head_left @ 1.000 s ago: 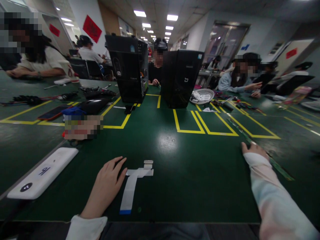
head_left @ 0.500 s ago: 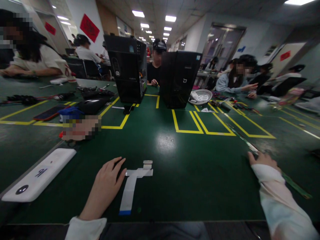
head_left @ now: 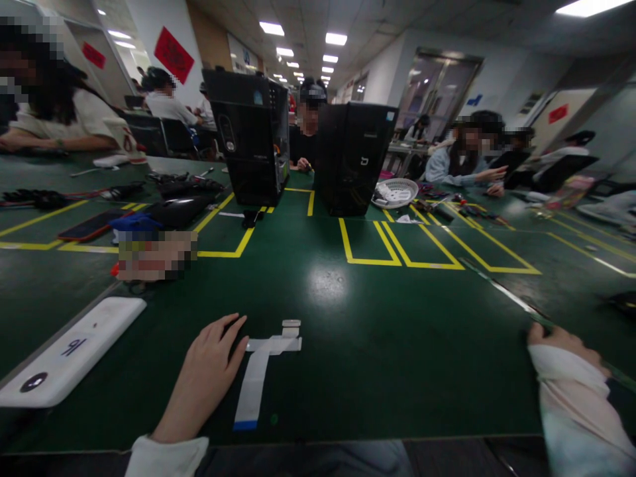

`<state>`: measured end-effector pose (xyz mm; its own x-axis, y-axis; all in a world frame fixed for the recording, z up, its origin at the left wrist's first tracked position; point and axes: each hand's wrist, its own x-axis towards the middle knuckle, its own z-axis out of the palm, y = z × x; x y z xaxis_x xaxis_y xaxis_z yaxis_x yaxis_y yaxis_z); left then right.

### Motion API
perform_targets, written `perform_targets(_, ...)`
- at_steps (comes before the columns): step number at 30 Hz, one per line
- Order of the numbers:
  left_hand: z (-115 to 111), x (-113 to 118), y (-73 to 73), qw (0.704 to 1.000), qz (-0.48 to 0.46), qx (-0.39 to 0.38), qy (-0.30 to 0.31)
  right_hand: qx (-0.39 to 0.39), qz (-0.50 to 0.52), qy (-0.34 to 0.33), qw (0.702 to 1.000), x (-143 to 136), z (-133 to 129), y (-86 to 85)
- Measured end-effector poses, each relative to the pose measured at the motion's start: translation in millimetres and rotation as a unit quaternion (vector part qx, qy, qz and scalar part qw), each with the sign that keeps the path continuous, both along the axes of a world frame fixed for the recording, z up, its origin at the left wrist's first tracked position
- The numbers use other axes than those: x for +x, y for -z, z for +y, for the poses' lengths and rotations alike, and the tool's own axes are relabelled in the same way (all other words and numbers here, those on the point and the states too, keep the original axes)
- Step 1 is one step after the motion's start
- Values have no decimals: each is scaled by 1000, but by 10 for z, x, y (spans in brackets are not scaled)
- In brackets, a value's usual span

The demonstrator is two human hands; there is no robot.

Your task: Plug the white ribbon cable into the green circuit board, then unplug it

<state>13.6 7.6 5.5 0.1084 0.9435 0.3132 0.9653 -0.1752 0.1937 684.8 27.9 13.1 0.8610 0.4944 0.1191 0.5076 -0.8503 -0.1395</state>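
Observation:
My left hand (head_left: pixel 209 371) lies on the green table (head_left: pixel 387 364) with its fingers apart, its fingertips beside the left end of a white flat ribbon cable (head_left: pixel 253 384). The cable has a blue lower end and a short cross piece at the top. At the right, my right hand (head_left: pixel 566 344) is at a long, thin green strip (head_left: pixel 511 296), which runs on beyond both sides of the hand. The fingers of my right hand are partly hidden and blurred, so their hold on the strip cannot be made out.
A white oblong device (head_left: pixel 74 351) lies at the left. Two black computer cases (head_left: pixel 253 146) stand at the back, a white basket (head_left: pixel 396 192) beside the right one. Cables, a blue item (head_left: pixel 134 224) and yellow tape outlines are around. Other people sit beyond.
My right hand has moved to the right and a little nearer, and the strip has shifted with it. My left hand and the ribbon cable have stayed in place.

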Motion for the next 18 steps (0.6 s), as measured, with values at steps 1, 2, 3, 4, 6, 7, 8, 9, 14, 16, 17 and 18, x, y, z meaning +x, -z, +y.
perform_targets(1,1,1,-2,1000,1,0,-1,9,3,-3,1000,34,-8,16)
perform_targets(2,3,1,-3,1000,3,-1,-1,20,1,-10,1000,79,-12,37)
perform_targets(3,4,-1,-2,1000,5,-3,-1,28,-4,-20,999,134,-14,60)
perform_targets(4,6,-4,1,1000,6,-3,-1,35,-10,-33,999,198,-13,84)
perform_targets(6,9,-14,12,1000,9,-2,0,47,-22,-61,997,345,-9,120)
perform_targets(7,11,-19,18,1000,10,-1,2,50,-25,-71,996,423,-8,127)
perform_targets(8,13,-23,23,1000,11,0,3,50,-27,-78,995,500,-8,125)
perform_targets(9,14,-24,26,1000,11,0,4,47,-25,-83,995,573,-10,112)
perform_targets(14,9,-8,11,1000,6,-3,1,6,12,-87,996,871,-58,-49)
perform_targets(16,6,-4,2,1000,2,-4,-2,-5,27,-95,995,961,-84,-92)
perform_targets(17,6,-4,1,1000,0,-5,-3,-8,30,-100,994,1002,-94,-97)
perform_targets(18,6,-6,2,1000,-1,-5,-3,-8,29,-106,994,1040,-101,-91)
